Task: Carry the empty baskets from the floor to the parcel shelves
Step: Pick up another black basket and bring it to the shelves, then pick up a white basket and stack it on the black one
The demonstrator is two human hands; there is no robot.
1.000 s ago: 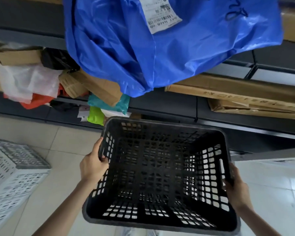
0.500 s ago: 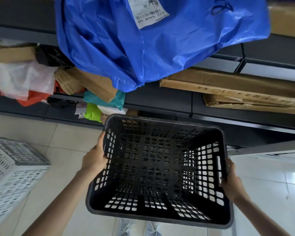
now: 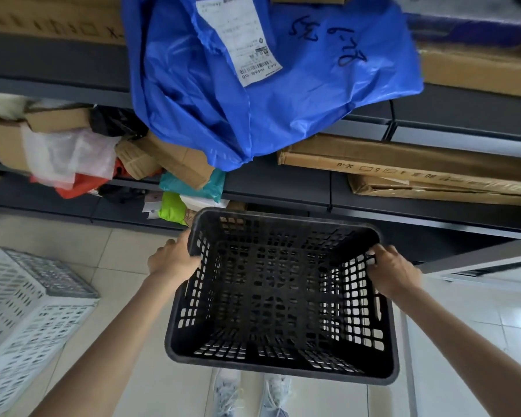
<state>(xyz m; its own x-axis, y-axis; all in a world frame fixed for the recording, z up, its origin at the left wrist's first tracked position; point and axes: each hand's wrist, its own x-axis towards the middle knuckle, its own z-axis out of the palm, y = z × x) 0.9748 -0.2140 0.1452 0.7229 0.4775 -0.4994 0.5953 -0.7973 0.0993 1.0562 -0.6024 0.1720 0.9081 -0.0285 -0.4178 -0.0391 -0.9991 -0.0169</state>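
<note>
I hold an empty black lattice basket [image 3: 283, 296] in the air in front of dark parcel shelves [image 3: 283, 191]. My left hand [image 3: 175, 260] grips its left rim near the far corner. My right hand [image 3: 394, 272] grips the right rim near the far corner, fingers hooked over the edge. The basket's far rim is close to the low shelf's front edge, above the tiled floor. A white lattice basket [image 3: 27, 320] sits on the floor at the left.
A big blue plastic parcel [image 3: 253, 94] hangs over the shelf edge above the basket. Long cardboard boxes [image 3: 418, 173] lie on the shelf to the right. Mixed bags and small boxes [image 3: 82, 158] crowd the left shelves. My shoes [image 3: 250, 392] show below the basket.
Both hands have slid forward along the rims toward the far corners. The basket has moved nearer the shelves, and the view has tilted up slightly.
</note>
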